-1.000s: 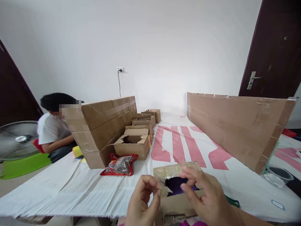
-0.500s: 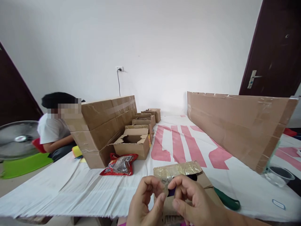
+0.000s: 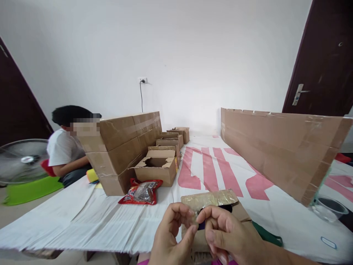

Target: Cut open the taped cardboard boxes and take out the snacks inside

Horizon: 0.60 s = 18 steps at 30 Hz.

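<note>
In front of me my left hand [image 3: 174,235] and my right hand [image 3: 231,232] are held close together, fingertips curled inward and nearly meeting. Between the fingertips there may be something small and clear, too small to name. Just beneath and behind them is an open cardboard box [image 3: 244,212] with a taped flap [image 3: 208,199]. Something dark purple shows inside its opening, and my hands hide much of its front. A dark green curved object [image 3: 268,235] lies at the right side of this box, partly behind my right forearm.
A red snack packet [image 3: 142,192] lies left of my hands. Behind it, open cardboard boxes [image 3: 156,175] line a stacked box wall [image 3: 121,134]. A cardboard panel [image 3: 278,151] stands right, near a clear plastic cup [image 3: 331,208]. A person [image 3: 66,147] sits beyond the left wall.
The view has shifted slightly. My right fingers have turned a little, and the fingertips of both hands stay close together above the box.
</note>
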Tool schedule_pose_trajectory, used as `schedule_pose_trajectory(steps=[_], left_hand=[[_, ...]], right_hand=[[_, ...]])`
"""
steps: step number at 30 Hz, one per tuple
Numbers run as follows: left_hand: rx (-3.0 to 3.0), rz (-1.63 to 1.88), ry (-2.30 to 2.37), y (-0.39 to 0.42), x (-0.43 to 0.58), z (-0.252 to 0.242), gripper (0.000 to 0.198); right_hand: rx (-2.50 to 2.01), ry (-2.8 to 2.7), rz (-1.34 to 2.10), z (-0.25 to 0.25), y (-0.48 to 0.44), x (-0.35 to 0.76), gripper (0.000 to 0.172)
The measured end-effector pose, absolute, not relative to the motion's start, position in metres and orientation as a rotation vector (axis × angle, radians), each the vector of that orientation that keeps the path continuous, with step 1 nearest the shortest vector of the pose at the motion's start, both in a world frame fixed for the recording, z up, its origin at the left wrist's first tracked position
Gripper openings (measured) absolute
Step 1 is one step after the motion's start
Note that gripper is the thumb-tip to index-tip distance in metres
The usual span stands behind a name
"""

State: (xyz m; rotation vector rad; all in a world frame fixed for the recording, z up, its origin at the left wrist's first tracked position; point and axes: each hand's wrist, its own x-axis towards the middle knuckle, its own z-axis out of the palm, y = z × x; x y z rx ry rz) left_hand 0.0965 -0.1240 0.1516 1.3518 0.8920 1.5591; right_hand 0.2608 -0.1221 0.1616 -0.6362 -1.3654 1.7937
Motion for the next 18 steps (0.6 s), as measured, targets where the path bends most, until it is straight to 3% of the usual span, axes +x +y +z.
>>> schedule_pose_trajectory(steps=[18], left_hand=[[1.262, 1.543, 0.872, -0.116, 0.089, 0.15, 0.028]], right_hand=[[-0.558, -1.313, 1.825, 0.157, -0.123, 0.261, 0.054]])
